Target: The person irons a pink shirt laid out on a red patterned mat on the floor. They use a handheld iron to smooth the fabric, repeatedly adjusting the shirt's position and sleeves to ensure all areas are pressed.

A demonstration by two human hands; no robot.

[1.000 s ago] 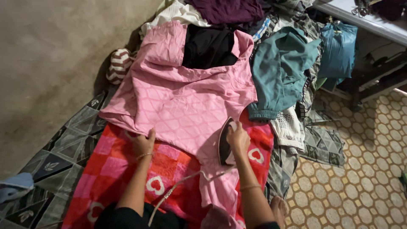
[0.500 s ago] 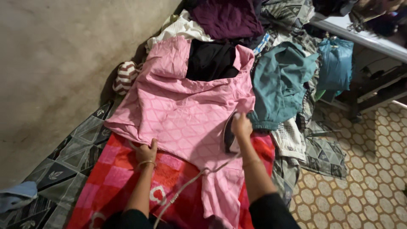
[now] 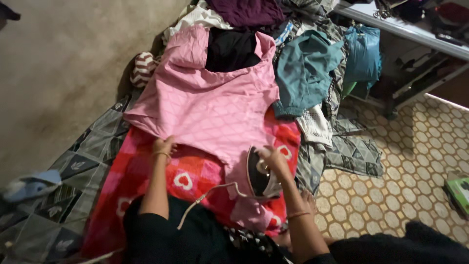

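A pink patterned garment [image 3: 210,105] lies spread over a red checked blanket with white hearts [image 3: 141,171] on the floor. My right hand [image 3: 272,159] grips the handle of a dark clothes iron [image 3: 258,172], which rests on the garment's lower narrow part. Its white cord [image 3: 207,196] trails back toward my lap. My left hand [image 3: 163,145] presses flat on the garment's lower left edge, holding the cloth down.
A heap of clothes lies beyond the garment: black [image 3: 230,49], purple [image 3: 244,11], teal [image 3: 305,71] and a blue bag [image 3: 362,51]. A striped cloth [image 3: 142,68] sits by the wall. Patterned tiles [image 3: 405,186] lie right; a metal frame [image 3: 415,44] stands top right.
My right hand has drawn the iron back down the garment, from the upper right edge to its lower narrow part. My left hand stays pressing the left edge. The camera view shifted.
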